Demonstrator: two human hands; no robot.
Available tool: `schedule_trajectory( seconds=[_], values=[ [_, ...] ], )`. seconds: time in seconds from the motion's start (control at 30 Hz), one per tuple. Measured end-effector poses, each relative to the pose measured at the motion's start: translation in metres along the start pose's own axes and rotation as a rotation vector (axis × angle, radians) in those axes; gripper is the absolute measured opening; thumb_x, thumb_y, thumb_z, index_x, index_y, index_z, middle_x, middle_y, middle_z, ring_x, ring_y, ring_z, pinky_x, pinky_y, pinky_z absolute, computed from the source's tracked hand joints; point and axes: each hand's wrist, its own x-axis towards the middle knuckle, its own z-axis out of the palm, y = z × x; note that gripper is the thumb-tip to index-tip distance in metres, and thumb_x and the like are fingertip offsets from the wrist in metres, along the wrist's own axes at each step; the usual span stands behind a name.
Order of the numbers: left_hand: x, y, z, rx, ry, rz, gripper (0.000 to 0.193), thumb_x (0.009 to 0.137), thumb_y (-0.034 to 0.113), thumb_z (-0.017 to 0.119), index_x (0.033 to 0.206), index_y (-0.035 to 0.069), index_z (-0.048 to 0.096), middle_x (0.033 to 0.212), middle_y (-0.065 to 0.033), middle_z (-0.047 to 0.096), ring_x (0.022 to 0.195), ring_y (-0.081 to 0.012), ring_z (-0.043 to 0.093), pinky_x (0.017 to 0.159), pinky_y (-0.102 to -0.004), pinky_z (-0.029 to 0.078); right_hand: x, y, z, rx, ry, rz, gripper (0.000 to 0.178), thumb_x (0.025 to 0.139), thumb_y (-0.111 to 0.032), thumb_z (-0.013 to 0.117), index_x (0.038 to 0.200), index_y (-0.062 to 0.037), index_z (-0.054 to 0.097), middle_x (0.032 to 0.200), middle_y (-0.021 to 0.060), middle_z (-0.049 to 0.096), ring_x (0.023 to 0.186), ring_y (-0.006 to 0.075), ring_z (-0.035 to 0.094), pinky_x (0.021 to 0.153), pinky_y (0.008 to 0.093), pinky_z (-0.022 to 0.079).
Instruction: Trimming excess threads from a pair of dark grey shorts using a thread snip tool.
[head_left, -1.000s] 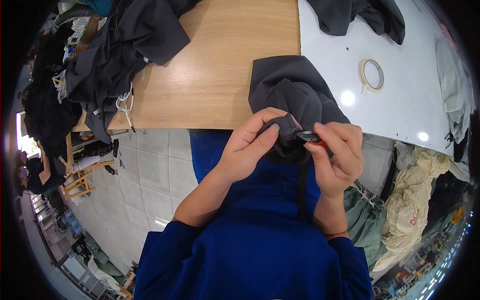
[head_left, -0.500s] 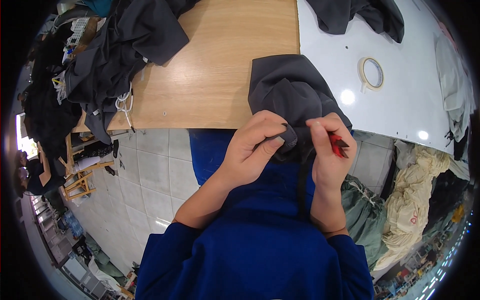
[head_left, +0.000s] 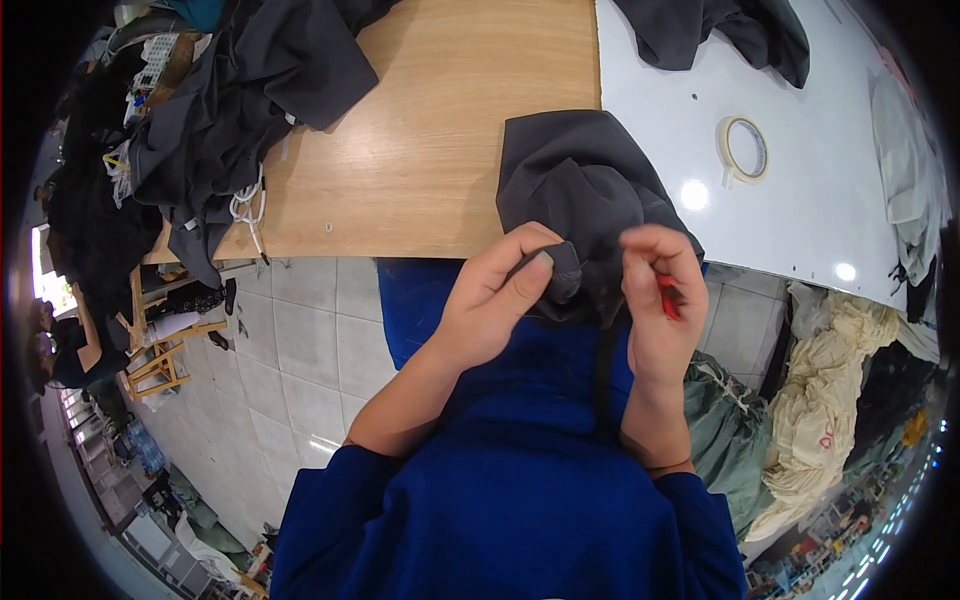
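Head: left hand (head_left: 490, 298) tight on cloth (head_left: 588, 200)

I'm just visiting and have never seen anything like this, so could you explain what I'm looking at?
Happily. There is no machine here: these are a person's two bare hands, seen from above by a wide fisheye camera worn on the head. That lens bends straight edges near the rim. The picture's left is the person's own left.

The left hand pinches the edge of a dark grey cloth, which lies partly on the table. The right hand holds a small red-and-dark tool, too hidden and blurred to make out fully.

The table has a wooden part and a white part. A roll of tape lies on the white; a grey cloth pile and white cord are at the left.
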Motion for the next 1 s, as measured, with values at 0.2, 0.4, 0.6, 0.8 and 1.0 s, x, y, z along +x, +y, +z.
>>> schedule_trajectory(
  seconds=[0.2, 0.4, 0.6, 0.8, 1.0],
  values=[
    [0.001, -0.002, -0.005, -0.538, -0.085, -0.221, 0.022, 0.096, 0.019, 0.044, 0.108, 0.002, 0.051, 0.095, -0.0014, 0.055, 0.088, -0.0071, 0.051, 0.081, -0.0215, 0.041, -0.002, 0.0, -0.002, -0.008, -0.177, -0.032, 0.046, 0.084, -0.018, 0.064, 0.122, -0.0025, 0.042, 0.094, 0.0025, 0.047, 0.079, 0.0073, 0.043, 0.07, 0.0176, 0.035],
    [0.001, -0.008, -0.006, -0.717, -0.111, -0.233, 0.023, 0.096, 0.021, 0.043, 0.108, 0.002, 0.05, 0.096, -0.0019, 0.055, 0.089, -0.0081, 0.052, 0.081, -0.0223, 0.042, -0.001, -0.002, 0.003, -0.213, -0.109, -0.171, 0.026, 0.077, -0.006, 0.067, 0.101, -0.0006, 0.06, 0.088, 0.0076, 0.058, 0.076, 0.0152, 0.054, 0.07, 0.023, 0.043],
    [0.0, -0.008, -0.003, -0.671, -0.093, -0.247, 0.021, 0.097, 0.021, 0.043, 0.105, 0.003, 0.051, 0.094, -0.0002, 0.054, 0.088, -0.0061, 0.052, 0.08, -0.0218, 0.042, -0.002, -0.006, 0.006, -0.293, -0.082, -0.152, 0.025, 0.072, -0.007, 0.071, 0.095, -0.001, 0.063, 0.085, 0.0086, 0.062, 0.077, 0.0189, 0.057, 0.069, 0.0256, 0.043],
    [0.001, -0.002, -0.002, -0.642, -0.118, -0.265, 0.021, 0.097, 0.021, 0.043, 0.103, 0.003, 0.052, 0.091, 0.0007, 0.055, 0.085, -0.0047, 0.052, 0.078, -0.0201, 0.042, -0.004, -0.008, -0.003, -0.384, -0.085, -0.221, 0.027, 0.071, -0.007, 0.072, 0.096, -0.0014, 0.064, 0.084, 0.0089, 0.062, 0.076, 0.0184, 0.057, 0.067, 0.0253, 0.044],
    [0.001, -0.001, -0.005, -0.594, -0.123, -0.306, 0.023, 0.096, 0.022, 0.044, 0.104, 0.003, 0.054, 0.091, 0.0008, 0.056, 0.085, -0.004, 0.052, 0.077, -0.019, 0.042, -0.004, -0.017, 0.005, -0.075, -0.011, -0.112, 0.037, 0.066, -0.012, 0.076, 0.099, -0.0021, 0.064, 0.083, 0.0086, 0.06, 0.069, 0.0164, 0.053, 0.063, 0.0242, 0.042]
  ],
)
